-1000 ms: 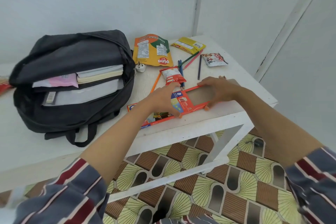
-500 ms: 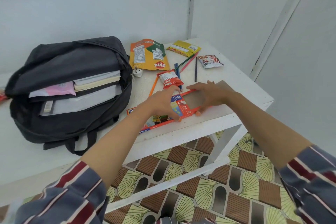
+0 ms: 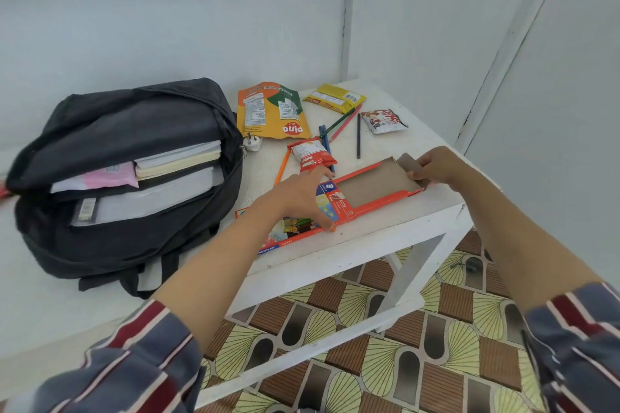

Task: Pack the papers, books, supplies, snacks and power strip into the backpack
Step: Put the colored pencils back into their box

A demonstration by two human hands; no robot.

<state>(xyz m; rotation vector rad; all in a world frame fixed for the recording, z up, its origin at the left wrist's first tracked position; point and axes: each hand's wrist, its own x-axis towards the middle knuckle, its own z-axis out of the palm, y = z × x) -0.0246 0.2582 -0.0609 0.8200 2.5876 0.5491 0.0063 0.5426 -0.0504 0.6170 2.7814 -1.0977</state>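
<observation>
My left hand (image 3: 295, 198) grips across the pencil box (image 3: 339, 208) at the near edge of the table (image 3: 385, 228), while my right hand (image 3: 432, 168) pinches its brown flap (image 3: 406, 163). If I tug too hard, the flap could tear or the box could slip off the edge.

Open backpack (image 3: 127, 178), pulled-out pencil box (image 3: 352, 201)

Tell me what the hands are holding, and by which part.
Both hold the pencil box: left hand grips its printed sleeve across the width, right hand pinches the brown end flap.
</observation>
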